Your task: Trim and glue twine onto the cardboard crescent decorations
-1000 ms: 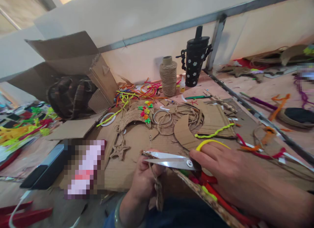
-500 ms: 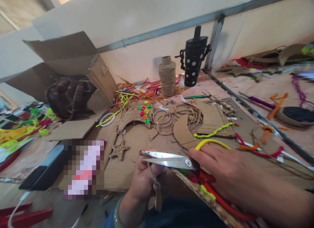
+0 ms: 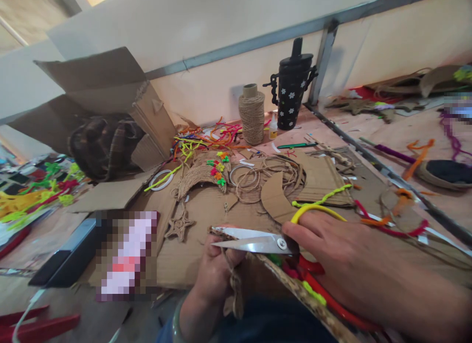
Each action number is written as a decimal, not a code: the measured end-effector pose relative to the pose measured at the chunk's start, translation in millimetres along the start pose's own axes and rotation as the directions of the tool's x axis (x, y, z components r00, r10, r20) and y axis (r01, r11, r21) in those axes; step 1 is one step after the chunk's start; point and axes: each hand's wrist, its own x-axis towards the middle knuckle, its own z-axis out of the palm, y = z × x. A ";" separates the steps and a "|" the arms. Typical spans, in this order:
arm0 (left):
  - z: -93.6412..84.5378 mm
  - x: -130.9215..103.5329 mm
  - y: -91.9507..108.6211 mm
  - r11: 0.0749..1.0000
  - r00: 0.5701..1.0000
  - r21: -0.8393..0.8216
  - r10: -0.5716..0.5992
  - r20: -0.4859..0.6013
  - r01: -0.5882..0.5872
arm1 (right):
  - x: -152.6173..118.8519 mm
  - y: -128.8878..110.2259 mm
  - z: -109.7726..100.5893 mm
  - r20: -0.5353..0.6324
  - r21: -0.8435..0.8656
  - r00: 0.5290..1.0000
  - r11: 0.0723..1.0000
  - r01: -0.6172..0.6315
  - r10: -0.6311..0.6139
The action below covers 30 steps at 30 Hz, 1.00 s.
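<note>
My right hand grips a pair of scissors with one yellow and one red handle loop. The blades are slightly parted and point left, lying across the end of a long, rough brown piece seen edge-on. Its surface is mostly turned away from me; bits of green, pink and yellow fuzzy trim show along it. At the far end of that piece, my left hand is closed on it, close to the blade tips. A loose bunch of jute twine hangs down from the left fingers.
Cardboard covers the table ahead. On it lie a twine-covered crescent, a twine star and a cardboard curve. Behind stand a twine spool, a glue bottle and a black tumbler. An open box stands left.
The scissor blades have parted a little more, the lower tip moving slightly down and left. Both hands stay almost in place.
</note>
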 end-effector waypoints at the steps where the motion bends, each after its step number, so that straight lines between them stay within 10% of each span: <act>1: -1.9 0.5 0.4 1.000 1.000 0.006 -0.011 0.013 0.011 | -0.3 0.4 -0.9 0.011 0.005 1.000 1.000 -0.004 0.003; 14: -6.7 2.5 0.3 1.000 0.988 0.001 -0.025 0.150 0.025 | -4.8 3.0 12.0 0.010 0.042 1.000 0.999 0.010 -0.011; 30: -1.1 0.3 -2.1 1.000 1.000 -0.028 -0.006 0.020 0.006 | -6.7 1.2 6.3 0.089 0.014 0.996 1.000 0.017 -0.019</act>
